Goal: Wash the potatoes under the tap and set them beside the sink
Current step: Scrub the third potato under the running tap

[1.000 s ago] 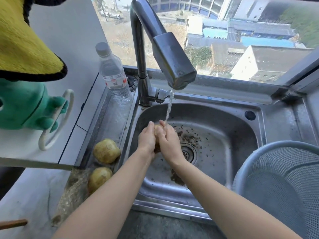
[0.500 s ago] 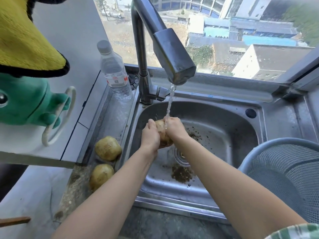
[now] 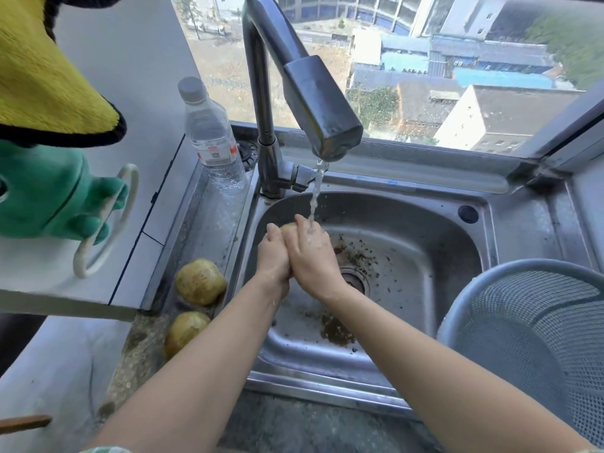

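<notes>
Over the steel sink (image 3: 451, 223), my left hand (image 3: 273, 253) and my right hand (image 3: 310, 253) are pressed together around one potato (image 3: 288, 227). Only its yellowish top shows between the fingers. Water runs from the dark tap (image 3: 313, 106) onto my right hand's knuckles. Two more potatoes lie on the ledge left of the basin, one farther back (image 3: 200, 282) and one nearer (image 3: 184, 331), partly behind my left forearm.
A clear plastic water bottle (image 3: 212, 138) stands left of the tap's base. A grey mesh colander (image 3: 536, 341) sits at the sink's right. Dirt specks lie around the drain (image 3: 353, 279). A green and yellow plush toy (image 3: 49, 158) hangs at the left wall.
My hands have closed further over the potato, so less of it shows than half a second ago. They stay under the running water.
</notes>
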`<state>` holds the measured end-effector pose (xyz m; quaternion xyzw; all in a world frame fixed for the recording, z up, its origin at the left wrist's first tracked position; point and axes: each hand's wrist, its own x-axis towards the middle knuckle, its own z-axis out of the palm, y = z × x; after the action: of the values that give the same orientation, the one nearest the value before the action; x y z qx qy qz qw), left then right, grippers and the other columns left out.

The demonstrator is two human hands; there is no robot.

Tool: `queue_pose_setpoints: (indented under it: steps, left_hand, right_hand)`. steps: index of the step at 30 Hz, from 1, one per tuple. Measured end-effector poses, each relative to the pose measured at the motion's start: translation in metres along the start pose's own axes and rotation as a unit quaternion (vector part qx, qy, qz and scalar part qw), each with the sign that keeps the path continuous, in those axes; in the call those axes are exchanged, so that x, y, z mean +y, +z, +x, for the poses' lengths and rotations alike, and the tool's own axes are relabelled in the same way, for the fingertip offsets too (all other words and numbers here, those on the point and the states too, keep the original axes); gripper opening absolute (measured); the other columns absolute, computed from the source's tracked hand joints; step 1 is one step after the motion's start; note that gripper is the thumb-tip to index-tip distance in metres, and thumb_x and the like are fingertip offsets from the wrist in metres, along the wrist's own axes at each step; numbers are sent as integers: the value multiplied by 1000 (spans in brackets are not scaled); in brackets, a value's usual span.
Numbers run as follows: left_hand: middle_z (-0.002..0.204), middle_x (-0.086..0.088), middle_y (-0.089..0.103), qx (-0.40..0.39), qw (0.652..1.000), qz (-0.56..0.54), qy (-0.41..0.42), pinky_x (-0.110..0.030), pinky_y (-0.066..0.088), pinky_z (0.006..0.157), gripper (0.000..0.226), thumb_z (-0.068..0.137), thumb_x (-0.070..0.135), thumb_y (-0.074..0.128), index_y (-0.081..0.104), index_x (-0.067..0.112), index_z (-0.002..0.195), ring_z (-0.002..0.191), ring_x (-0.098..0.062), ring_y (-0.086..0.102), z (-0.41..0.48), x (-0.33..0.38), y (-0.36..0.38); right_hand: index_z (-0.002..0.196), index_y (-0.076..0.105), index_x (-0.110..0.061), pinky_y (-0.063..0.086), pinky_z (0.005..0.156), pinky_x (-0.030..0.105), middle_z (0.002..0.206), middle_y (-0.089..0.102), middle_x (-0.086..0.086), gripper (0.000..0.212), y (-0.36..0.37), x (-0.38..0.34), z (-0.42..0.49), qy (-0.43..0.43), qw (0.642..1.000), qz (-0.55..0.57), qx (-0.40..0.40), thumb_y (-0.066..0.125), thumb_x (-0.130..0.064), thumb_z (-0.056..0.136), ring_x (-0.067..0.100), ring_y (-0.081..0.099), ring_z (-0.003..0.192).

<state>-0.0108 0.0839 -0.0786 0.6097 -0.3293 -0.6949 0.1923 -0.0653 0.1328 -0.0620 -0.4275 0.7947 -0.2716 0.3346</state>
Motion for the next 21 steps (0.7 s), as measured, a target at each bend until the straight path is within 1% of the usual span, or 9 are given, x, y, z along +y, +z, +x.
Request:
queue_pose_setpoints:
  steps: [2,3,6,8,11,15,18,19,21]
  left_hand:
    - [86,-10,70,-14,1000,8,1,-32,55,60,54,108,43,24,66,10,105,79,-23,68,-1,0,0]
    - [92,-13,71,-17,1000,10,-2,-35,58,65,53,107,44,24,66,11,110,84,-25,70,-3,-2,1]
    - [120,-19,66,-7,1000,-23,-8,-45,60,82,57,104,51,28,54,10,134,104,-32,68,-6,-4,0]
    - [126,-18,61,7,999,-37,7,-50,57,91,58,102,56,30,46,14,138,110,-32,65,-8,-8,-2]
    - [126,-16,56,-8,999,30,24,-49,61,79,70,86,72,38,43,20,131,108,-33,64,-16,-14,1]
    - [114,-10,64,-37,995,68,60,-36,60,59,57,90,54,60,45,13,126,95,-24,68,-21,-18,4]
    - [99,-10,64,-14,993,75,96,-23,46,45,54,88,54,54,57,10,119,74,-17,60,-13,-13,0]
    - [99,-10,64,2,993,71,91,-22,43,45,49,91,53,50,59,14,118,76,-18,60,-12,-10,-2]
    - [105,-10,67,23,995,63,68,-22,45,49,47,92,55,41,62,21,116,88,-25,64,-7,-9,-5]
  right_hand:
    - [132,56,-6,36,105,33,135,58,15,41,-1,6,10,61,989,128,42,41,-31,102,29,50,128]
    - [122,62,-7,44,100,36,126,64,15,37,-5,10,17,123,967,220,39,47,-33,100,30,58,120]
    - [119,65,-10,57,87,43,118,70,15,42,-14,19,24,288,836,467,-27,59,-43,93,30,69,102]
    - [118,65,-9,59,81,40,113,72,15,46,-12,18,19,286,809,512,-46,62,-45,90,28,71,97]
    - [107,66,-7,59,78,40,105,71,16,34,-7,17,17,275,819,503,31,60,-37,93,30,70,94]
    - [99,66,-12,57,88,46,100,71,12,32,5,15,12,204,887,397,120,42,-34,101,29,69,98]
    - [115,62,-11,57,78,25,109,65,8,33,1,14,6,156,891,414,97,33,-20,104,16,64,98]
    - [120,60,-12,55,77,23,113,64,8,32,-2,13,4,143,887,433,69,33,-18,103,15,63,99]
    - [120,60,-14,56,82,33,118,63,10,30,-6,11,4,131,879,457,25,39,-16,99,22,63,107]
